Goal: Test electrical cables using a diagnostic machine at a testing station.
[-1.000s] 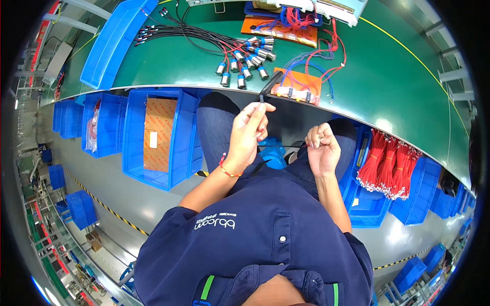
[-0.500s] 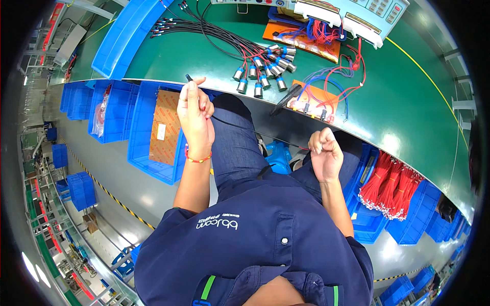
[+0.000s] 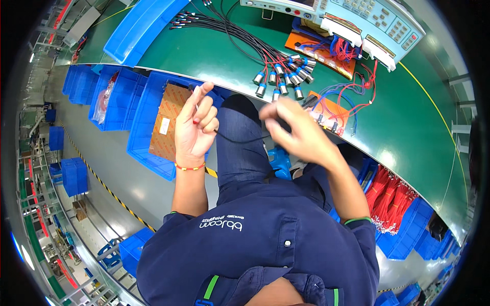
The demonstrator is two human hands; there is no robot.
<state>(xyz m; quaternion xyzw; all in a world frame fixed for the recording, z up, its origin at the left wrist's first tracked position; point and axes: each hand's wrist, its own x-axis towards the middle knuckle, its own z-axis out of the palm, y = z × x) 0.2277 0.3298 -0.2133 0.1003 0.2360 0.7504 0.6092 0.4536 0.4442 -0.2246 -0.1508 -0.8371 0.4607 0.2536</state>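
My left hand (image 3: 196,125) is raised in front of the table edge, its fingers closed on a thin black cable (image 3: 236,141). A short red bit shows between its fingers, and a dark tip shows behind them. The cable sags across to beneath my right hand (image 3: 296,130). That hand is over my lap near the edge, smeared by motion; whether its curled fingers hold anything is hidden. Beyond it on the green table (image 3: 214,64) lies a bunch of silver cylindrical parts with blue rings (image 3: 287,79), joined to black cables (image 3: 224,30).
An orange board with wires (image 3: 332,109) sits at the table edge, right of my right hand. A light-blue tester (image 3: 375,25) stands behind it. At the back left is a long blue tray (image 3: 140,33). Blue bins (image 3: 138,137) hang below the edge; one on the right holds red wire bundles (image 3: 390,199).
My right hand has moved up and left, from the right thigh toward the table edge. The left hand has dropped slightly, still on the cable. The view has shifted, so the table items appear further right.
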